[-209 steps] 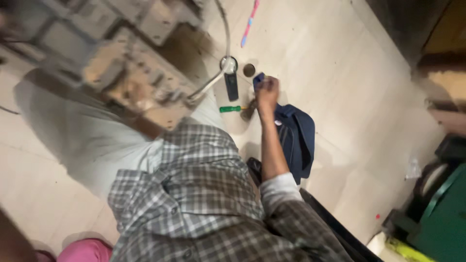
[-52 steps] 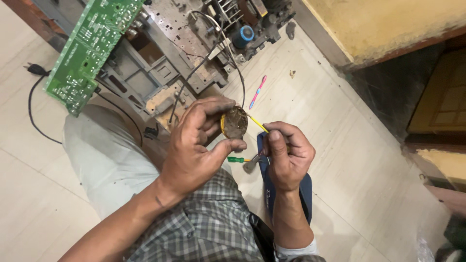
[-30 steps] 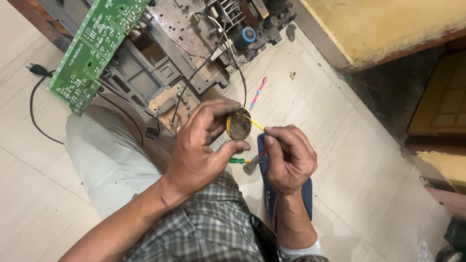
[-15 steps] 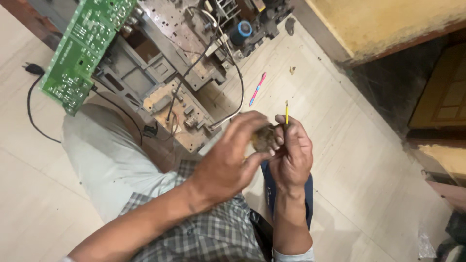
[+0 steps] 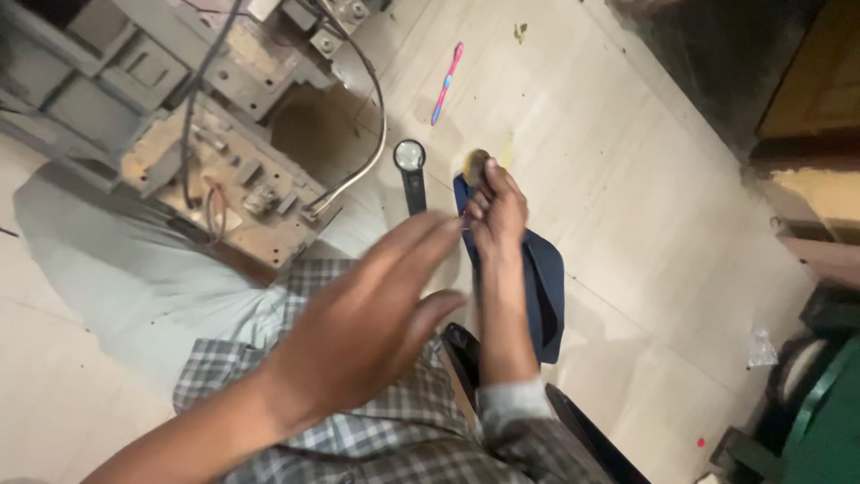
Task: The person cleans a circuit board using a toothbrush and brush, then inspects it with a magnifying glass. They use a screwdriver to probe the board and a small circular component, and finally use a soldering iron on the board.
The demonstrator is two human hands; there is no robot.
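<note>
R hand (image 5: 495,208): fingers pinched on small round brownish tin (image 5: 476,163), held low over beige tile floor (image 5: 627,179), just beside black-handled magnifying glass (image 5: 411,170).
L hand (image 5: 376,314): released, fingers spread, holding nothing, blurred.

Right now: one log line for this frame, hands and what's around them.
left hand: open, empty, raised | right hand: pinching small round brown part | below: dark blue cloth | nearby: magnifying glass, pink-blue toothbrush
</note>
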